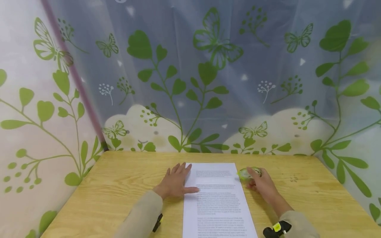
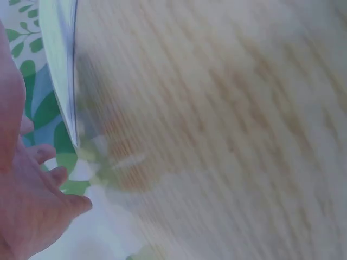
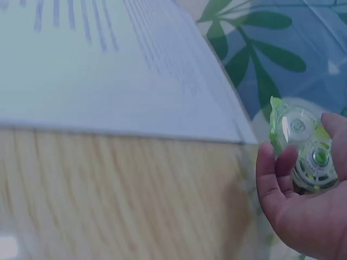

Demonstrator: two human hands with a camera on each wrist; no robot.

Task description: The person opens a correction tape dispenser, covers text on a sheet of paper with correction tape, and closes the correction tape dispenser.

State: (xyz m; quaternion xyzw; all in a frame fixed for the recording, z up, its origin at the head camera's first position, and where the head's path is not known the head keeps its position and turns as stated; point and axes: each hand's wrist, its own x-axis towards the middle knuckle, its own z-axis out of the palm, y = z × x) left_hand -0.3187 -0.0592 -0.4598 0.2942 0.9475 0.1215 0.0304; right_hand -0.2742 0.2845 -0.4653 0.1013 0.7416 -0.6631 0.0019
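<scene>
A printed sheet of paper (image 1: 218,205) lies lengthwise on the table, its lines of text running across it. My left hand (image 1: 175,183) rests at the sheet's left edge with fingers spread and thumb reaching over the margin. Just off the sheet's upper right edge, my right hand (image 1: 264,185) holds a clear and green correction tape dispenser (image 1: 245,174) between thumb and fingers. In the right wrist view, the dispenser (image 3: 297,125) shows its round reels through the clear case, beside a corner of the paper (image 3: 135,103).
The wooden table (image 1: 119,185) stretches out on both sides of the sheet. Behind it hangs a curtain (image 1: 178,82) with green leaves and butterflies, meeting the table's far edge. Small dark marks (image 1: 294,178) show on the tabletop at the right.
</scene>
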